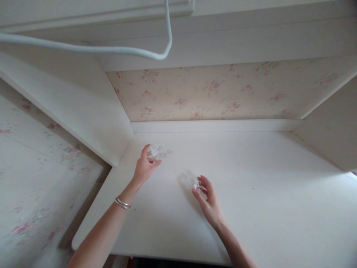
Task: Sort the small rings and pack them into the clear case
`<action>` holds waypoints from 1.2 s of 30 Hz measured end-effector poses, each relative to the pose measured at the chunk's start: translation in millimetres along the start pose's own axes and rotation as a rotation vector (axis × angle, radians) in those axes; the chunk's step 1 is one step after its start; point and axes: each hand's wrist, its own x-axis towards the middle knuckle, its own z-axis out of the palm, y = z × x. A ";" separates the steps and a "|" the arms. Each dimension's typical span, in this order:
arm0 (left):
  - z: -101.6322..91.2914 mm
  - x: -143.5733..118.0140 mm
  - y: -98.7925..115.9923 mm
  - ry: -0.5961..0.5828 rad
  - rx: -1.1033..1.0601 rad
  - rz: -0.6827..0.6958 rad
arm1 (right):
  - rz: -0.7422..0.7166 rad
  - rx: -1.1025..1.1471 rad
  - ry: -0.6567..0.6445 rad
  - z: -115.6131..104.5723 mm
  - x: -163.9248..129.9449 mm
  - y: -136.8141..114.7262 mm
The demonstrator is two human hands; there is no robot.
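Observation:
My left hand (pixel 145 163), with bangles (pixel 122 203) at the wrist, is wrapped round a small clear plastic container (pixel 155 151) at the left back of the white desk. Several thin small rings (pixel 169 152) lie on the desk just right of that container. Nearer the middle, my right hand (pixel 208 201) is closed on a small clear plastic piece (pixel 194 183), held between thumb and fingers. It looks like a lid or a second container; I cannot tell which. A soft shadow falls to its left.
The white desk (pixel 251 219) has a raised strip (pixel 217 125) at its back, below flowered wallpaper (pixel 200 93). White side panels (pixel 69 85) stand left and right. A thick white cable (pixel 111 50) hangs across the upper left, under an overhead cabinet (pixel 237 7).

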 end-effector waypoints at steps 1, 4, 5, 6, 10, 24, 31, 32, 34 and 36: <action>7.3 -11.9 4.2 -0.022 -0.102 -0.004 | -0.027 -0.028 -0.005 4.7 1.7 -6.3; 32.0 -49.5 19.4 -0.074 -0.334 -0.049 | -0.131 -0.099 -0.015 19.2 8.1 -27.0; 40.0 -61.0 24.5 -0.095 -0.399 -0.072 | -0.168 -0.115 -0.013 23.6 10.2 -33.3; 47.2 -71.5 29.3 -0.109 -0.464 -0.096 | -0.202 -0.125 -0.011 27.6 12.1 -38.7; 66.1 -98.9 41.9 -0.160 -0.590 -0.159 | -0.265 -0.145 -0.004 37.0 15.6 -50.3; 75.1 -112.0 39.3 -0.195 -0.411 -0.162 | -0.211 -0.290 0.012 32.4 6.2 -56.1; 58.0 -116.2 54.1 -0.397 -0.845 -0.128 | -0.085 -0.087 -0.083 20.3 7.3 -53.5; 54.8 -116.3 56.0 -0.410 -0.903 -0.168 | -0.055 -0.035 -0.107 17.1 7.7 -53.8; 49.4 -116.1 58.2 -0.419 -1.009 -0.279 | 0.015 0.038 -0.121 11.3 8.6 -55.7; 46.5 -115.4 59.0 -0.438 -1.105 -0.382 | 0.079 0.066 -0.105 8.0 9.9 -58.6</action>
